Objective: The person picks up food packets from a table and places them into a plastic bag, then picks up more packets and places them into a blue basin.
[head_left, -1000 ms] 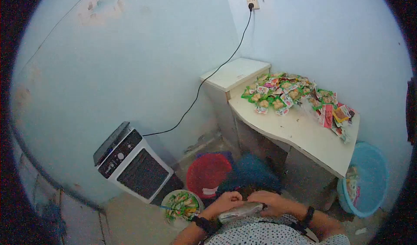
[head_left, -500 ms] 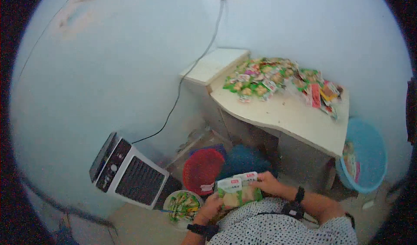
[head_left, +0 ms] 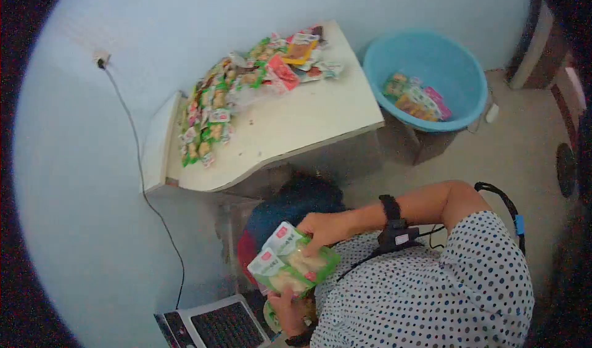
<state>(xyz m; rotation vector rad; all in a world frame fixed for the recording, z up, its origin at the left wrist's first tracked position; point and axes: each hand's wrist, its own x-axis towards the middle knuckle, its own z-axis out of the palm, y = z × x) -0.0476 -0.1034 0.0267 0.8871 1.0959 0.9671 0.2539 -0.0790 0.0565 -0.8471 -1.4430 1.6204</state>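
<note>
Two green-and-white food packets with clear windows are held side by side in front of my body. My right hand is closed on the edge of the upper food packet, its fingers over the front. At the bottom end of the lower food packet, my left hand pinches it with the thumb in front. The packets overlap, and pale pieces show through their windows. Part of a bowl is visible behind my left hand.
Many snack packets are heaped along the back of the white desk. A blue tub at the right holds several packets. A fan-like appliance stands lower left, its cord running to the wall socket.
My view has swung right, bringing the blue tub and floor further in. The two packets are still in my hands and now appear more tilted.
</note>
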